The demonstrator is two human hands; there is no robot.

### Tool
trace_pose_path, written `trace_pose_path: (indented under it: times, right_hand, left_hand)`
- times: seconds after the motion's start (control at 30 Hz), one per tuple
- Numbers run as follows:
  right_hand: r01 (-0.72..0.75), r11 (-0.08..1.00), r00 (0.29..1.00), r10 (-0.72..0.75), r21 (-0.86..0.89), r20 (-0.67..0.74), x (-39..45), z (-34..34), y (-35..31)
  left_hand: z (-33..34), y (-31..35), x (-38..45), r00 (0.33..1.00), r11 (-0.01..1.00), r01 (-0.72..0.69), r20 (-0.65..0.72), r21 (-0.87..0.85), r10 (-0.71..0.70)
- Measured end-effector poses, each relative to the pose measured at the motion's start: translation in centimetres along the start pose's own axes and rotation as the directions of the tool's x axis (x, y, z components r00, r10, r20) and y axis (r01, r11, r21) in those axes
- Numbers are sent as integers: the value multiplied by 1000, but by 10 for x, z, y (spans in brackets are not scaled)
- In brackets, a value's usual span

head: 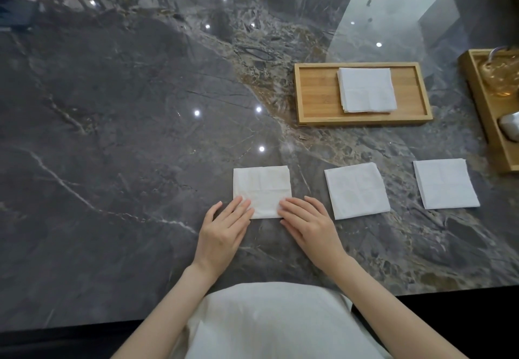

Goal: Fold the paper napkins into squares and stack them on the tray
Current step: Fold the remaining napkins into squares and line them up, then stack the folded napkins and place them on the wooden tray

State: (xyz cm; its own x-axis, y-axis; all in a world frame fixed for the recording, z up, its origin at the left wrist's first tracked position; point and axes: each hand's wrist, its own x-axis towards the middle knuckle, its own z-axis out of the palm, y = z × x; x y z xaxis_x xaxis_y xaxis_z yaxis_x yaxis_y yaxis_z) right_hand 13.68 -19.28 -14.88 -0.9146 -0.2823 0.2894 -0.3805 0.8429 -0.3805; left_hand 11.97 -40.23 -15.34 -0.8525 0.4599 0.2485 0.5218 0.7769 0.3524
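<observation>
A white folded napkin (262,187) lies flat on the dark marble table in front of me. My left hand (224,226) rests with flat fingers on its near left corner. My right hand (307,222) presses its near right corner the same way. Neither hand grips it. Two more folded square napkins lie to the right, one (356,190) close by and one (445,183) farther out. A wooden tray (317,91) stands at the back right and bears a small stack of folded napkins (366,89).
A second wooden tray (494,134) at the right edge holds a glass pot (501,77) and a metal object (509,127). The marble table (112,134) stretches wide to the left. Its front edge runs just below my forearms.
</observation>
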Motion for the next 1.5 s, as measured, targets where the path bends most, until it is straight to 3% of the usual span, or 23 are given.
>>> trace_pose_path:
  times: [0.3, 0.43, 0.57, 0.7, 0.87, 1.0, 1.2, 1.33, 1.5]
  right_hand:
    - [-33, 998, 999, 35, 51, -37, 8, 0, 1]
    - [-155, 978, 985, 141, 141, 101, 17, -11, -5]
    - [-362, 873, 924, 290, 326, 248, 28, -39, -11]
    - [-534, 638, 845, 406, 554, 348, 34, -74, -9]
    - [-590, 373, 793, 432, 716, 429, 24, -106, 18]
    - [-613, 256, 744, 504, 747, 439, 8, -121, 41]
    - [-682, 161, 618, 649, 713, 445, -9, -131, 84]
    - [-755, 176, 545, 704, 632, 455, -10, -126, 111]
    - [-807, 288, 531, 737, 516, 418, 0, -112, 132]
  left_hand:
    - [-5, 3, 6, 997, 995, 75, 5, -61, -75]
    - [-14, 7, 14, 991, 987, 129, 53, -91, -125]
    - [-29, 16, 29, 964, 929, 264, 56, -258, -258]
    - [-47, 34, 50, 866, 670, 479, 180, -566, -467]
    - [-57, 69, 74, 821, 419, 526, 311, -740, -480]
    - [-48, 101, 90, 773, 224, 569, 422, -791, -474]
    - [-11, 138, 107, 626, -9, 679, 584, -734, -517]
    - [15, 152, 115, 533, -26, 714, 568, -700, -627]
    - [38, 154, 124, 469, 93, 768, 459, -633, -754]
